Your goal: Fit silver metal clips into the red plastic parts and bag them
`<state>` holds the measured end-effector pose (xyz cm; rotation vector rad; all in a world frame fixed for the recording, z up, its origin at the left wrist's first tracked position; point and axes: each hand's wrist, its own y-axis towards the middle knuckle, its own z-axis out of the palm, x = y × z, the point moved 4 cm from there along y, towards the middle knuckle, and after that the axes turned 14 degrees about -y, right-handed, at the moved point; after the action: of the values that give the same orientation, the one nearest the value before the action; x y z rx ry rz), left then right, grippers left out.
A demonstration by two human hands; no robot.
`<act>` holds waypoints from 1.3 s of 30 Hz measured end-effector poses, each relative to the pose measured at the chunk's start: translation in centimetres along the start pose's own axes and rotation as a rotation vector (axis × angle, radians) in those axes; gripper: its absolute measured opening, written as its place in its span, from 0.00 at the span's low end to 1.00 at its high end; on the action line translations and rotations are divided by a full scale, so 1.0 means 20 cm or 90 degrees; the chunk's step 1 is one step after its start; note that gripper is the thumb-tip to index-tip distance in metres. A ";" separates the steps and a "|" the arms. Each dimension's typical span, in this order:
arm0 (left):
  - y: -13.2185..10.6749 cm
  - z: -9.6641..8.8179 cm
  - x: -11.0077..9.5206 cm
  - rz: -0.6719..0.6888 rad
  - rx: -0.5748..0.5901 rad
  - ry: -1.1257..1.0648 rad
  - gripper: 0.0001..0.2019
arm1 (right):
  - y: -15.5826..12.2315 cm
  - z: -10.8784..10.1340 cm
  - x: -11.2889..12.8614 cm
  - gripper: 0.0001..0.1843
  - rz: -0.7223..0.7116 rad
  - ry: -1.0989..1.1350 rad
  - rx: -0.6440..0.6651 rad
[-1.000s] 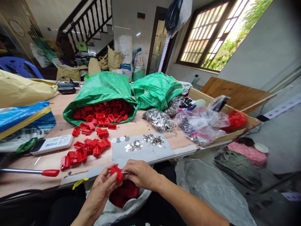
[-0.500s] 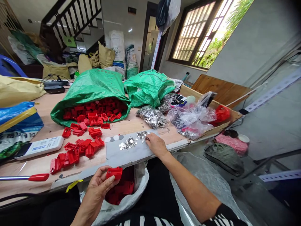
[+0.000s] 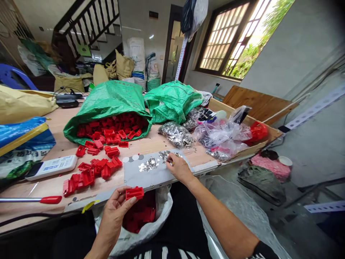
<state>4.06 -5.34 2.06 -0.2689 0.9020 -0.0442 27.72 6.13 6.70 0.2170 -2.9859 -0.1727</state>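
Note:
My left hand (image 3: 114, 210) grips a small red plastic housing (image 3: 134, 193) between thumb and fingers, its hollow side with a slot facing me, just in front of the table edge. Over a grey sheet (image 3: 145, 180), my right hand (image 3: 181, 169) is closed in a pinch at the small shiny metal pieces; whatever is between its fingertips is too small to make out. One loose pile of metal pieces (image 3: 148, 164) lies left of the right hand, another right at its fingertips. Below the left hand, an open white sack (image 3: 164, 219) contains more red housings.
Loose red housings (image 3: 87, 176) lie left of the sheet, before a green sack (image 3: 115, 97) spilling more. A clear bag of metal pieces (image 3: 175, 135) sits behind the sheet. A wooden tray (image 3: 272, 135) holds plastic bags. At left are a white device (image 3: 56, 167) and a red-handled tool (image 3: 51, 200).
My right hand's fingertips have drawn slightly back and up from the metal pieces, now pinched. The left hand has tilted the red housing so its hollow side shows more. The view has shifted slightly.

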 end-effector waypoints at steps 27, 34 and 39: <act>-0.14 0.16 -0.15 0.615 0.114 0.636 0.17 | -0.33 -0.07 0.43 0.06 -0.272 0.365 -0.014; -0.14 0.19 -0.16 0.611 0.101 0.637 0.15 | -0.31 -0.05 0.35 0.08 -0.191 0.504 0.063; -0.15 0.20 -0.15 0.596 0.116 0.654 0.15 | -0.30 -0.01 0.32 0.08 -0.147 0.541 0.112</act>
<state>5.42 -6.85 7.46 0.4184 1.9561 0.6540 22.23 -0.75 7.05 0.5062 -2.1230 0.1348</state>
